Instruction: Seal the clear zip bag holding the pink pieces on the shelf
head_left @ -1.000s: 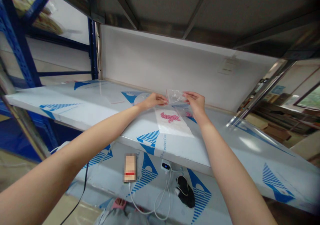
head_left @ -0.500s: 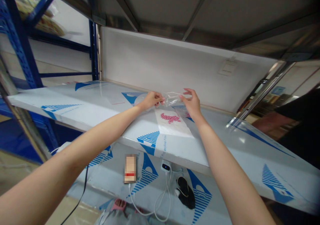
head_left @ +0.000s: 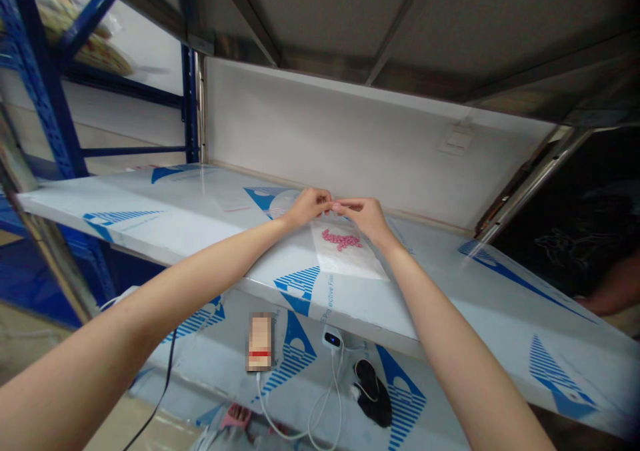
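My left hand (head_left: 310,206) and my right hand (head_left: 367,216) meet over the back part of the shelf, fingertips touching. Both are closed in a pinch on the top edge of a clear plastic bag (head_left: 336,216), which is mostly hidden by the fingers. Just in front of and below the hands lies a small heap of pink beads (head_left: 342,240). The beads rest on a white sheet (head_left: 350,265), or are seen inside a pouch with a white backing; I cannot tell which.
The film-covered shelf (head_left: 200,244) has a board (head_left: 320,24) above. On the lower shelf are a phone (head_left: 259,341), a white device (head_left: 333,337) with cables and a black object (head_left: 374,394). A blue rack (head_left: 45,84) stands left. At right is another person's arm (head_left: 617,287).
My right hand has moved left and down to my left hand, and its spread fingers have closed. The bag, stretched between them before, is now mostly covered. The person at right has shifted.
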`<state>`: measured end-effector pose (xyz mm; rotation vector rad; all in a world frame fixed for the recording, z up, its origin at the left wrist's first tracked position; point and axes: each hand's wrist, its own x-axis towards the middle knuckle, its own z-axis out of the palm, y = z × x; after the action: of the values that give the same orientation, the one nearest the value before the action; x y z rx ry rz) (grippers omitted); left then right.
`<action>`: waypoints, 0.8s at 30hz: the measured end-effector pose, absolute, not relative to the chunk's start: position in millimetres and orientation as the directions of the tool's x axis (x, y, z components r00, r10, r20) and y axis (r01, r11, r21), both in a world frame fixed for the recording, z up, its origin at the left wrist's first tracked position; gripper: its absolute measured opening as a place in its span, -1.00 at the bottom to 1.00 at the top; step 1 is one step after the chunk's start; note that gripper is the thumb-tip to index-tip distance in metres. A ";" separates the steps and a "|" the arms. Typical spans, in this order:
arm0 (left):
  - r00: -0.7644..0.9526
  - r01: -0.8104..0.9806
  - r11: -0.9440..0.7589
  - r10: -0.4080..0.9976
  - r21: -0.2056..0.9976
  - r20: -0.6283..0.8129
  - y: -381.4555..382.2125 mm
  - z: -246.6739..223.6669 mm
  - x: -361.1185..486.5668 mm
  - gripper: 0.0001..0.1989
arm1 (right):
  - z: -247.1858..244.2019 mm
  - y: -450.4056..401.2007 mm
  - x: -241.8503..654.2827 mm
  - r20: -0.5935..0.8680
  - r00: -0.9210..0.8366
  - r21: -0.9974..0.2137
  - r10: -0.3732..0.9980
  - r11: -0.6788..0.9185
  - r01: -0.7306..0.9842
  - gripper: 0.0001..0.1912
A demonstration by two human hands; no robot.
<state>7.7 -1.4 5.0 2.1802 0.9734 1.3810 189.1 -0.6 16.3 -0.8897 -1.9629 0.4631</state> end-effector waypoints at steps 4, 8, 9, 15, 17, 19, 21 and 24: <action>0.296 0.373 -0.701 0.711 0.608 0.638 2.7 2.5 7.3 -0.72 | 19.3 -3.2 191.2 0.566 -0.332 -0.598 0.755 0.652 0.465 -0.69; 0.355 0.362 -0.666 0.746 0.652 0.564 6.0 -0.7 8.8 -0.79 | 20.3 -6.0 192.6 0.599 -0.306 -0.475 0.740 0.636 0.608 -0.71; 0.370 0.364 -0.645 0.762 0.672 0.531 6.4 -1.5 9.2 -0.84 | 20.1 -6.7 192.7 0.601 -0.309 -0.439 0.737 0.627 0.643 -0.74; 0.374 0.389 -0.644 0.764 0.659 0.526 7.8 -5.4 6.1 -0.83 | 19.1 -10.5 191.5 0.580 -0.379 -0.366 0.722 0.646 0.670 -0.78; 0.368 0.372 -0.664 0.747 0.649 0.553 9.6 -6.2 4.7 -0.79 | 19.4 -11.1 191.4 0.588 -0.378 -0.366 0.716 0.651 0.665 -0.75; 0.365 0.355 -0.679 0.734 0.643 0.573 11.2 -6.9 4.5 -0.77 | 19.4 -10.5 191.4 0.598 -0.370 -0.366 0.711 0.653 0.663 -0.75; 0.363 0.349 -0.685 0.728 0.639 0.582 11.3 -6.8 5.4 -0.77 | 18.5 -7.9 191.7 0.594 -0.365 -0.397 0.717 0.656 0.642 -0.77; 0.351 0.354 -0.680 0.733 0.642 0.583 7.7 -4.6 7.2 -0.78 | 16.2 -1.5 192.0 0.556 -0.378 -0.495 0.740 0.660 0.564 -0.80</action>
<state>7.2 7.7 -4.6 2.2141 0.9514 1.2680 192.0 -1.5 16.2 -1.0067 -2.0883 0.2848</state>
